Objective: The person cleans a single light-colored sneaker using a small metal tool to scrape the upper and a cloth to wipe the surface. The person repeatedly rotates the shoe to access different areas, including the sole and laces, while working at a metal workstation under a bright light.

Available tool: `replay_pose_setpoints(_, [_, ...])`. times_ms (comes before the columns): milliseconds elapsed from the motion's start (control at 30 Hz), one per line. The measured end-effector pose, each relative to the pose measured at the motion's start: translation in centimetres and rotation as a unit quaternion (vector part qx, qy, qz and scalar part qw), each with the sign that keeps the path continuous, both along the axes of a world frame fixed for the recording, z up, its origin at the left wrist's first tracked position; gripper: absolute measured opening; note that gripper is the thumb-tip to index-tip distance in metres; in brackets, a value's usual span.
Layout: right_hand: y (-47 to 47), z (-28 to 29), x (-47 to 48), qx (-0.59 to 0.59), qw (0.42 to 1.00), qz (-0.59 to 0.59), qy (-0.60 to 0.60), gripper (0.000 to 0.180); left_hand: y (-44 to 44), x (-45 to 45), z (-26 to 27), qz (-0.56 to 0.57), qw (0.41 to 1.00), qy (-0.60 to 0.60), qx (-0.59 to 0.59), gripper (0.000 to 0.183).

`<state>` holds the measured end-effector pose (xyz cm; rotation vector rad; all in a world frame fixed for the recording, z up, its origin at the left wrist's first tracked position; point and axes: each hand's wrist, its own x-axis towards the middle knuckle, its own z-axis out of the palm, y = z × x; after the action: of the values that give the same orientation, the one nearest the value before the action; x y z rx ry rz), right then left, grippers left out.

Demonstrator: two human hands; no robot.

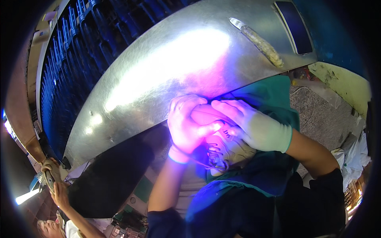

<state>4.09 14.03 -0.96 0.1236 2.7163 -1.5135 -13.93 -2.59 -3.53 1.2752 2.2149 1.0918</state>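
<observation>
A light-coloured lace-up shoe [235,148] lies over my lap, its laces [215,153] loose and dark lettering on its upper. My left hand [187,125], in a thin white glove, wraps one side of it, thumb pressed on the upper. From the other side my gloved right hand [250,122] grips the shoe near its far end. Pink and violet light washes over both hands and much of the shoe. Part of the shoe is hidden beneath my fingers.
A shiny metal worktop [143,89] curves ahead, bearing a knife [259,43] with a wrapped handle and a dark rectangular block [294,28]. Blue-lit rods [95,38] line its far side. At lower left, a co-worker's hand [59,193] holds another shoe [50,172].
</observation>
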Motion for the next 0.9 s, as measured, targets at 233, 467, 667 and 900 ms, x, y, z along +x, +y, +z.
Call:
replay_pose_setpoints(233, [0.1, -0.3, 3.6, -0.194, 0.969, -0.103, -0.114, 0.062, 2.9, -1.7, 3.1, -0.207, 0.97, 0.003, -0.126, 0.081])
replay_pose_setpoints(467, [-0.7, -1.0, 3.4, -0.132, 0.975, -0.16, -0.077, 0.046, 4.9, -1.1, 4.5, -0.252, 0.949, 0.005, -0.19, 0.077])
replay_pose_setpoints(667, [-1.4, -0.3, 3.9, -0.182, 0.955, -0.225, -0.066, 0.049, 5.0, -0.8, 4.2, -0.229, 0.958, -0.002, -0.171, 0.072])
replay_pose_setpoints(900, [-2.2, 0.4, 3.7, -0.176, 0.948, -0.259, -0.057, 0.041, 4.7, -0.8, 3.7, -0.239, 0.959, 0.01, -0.151, 0.07])
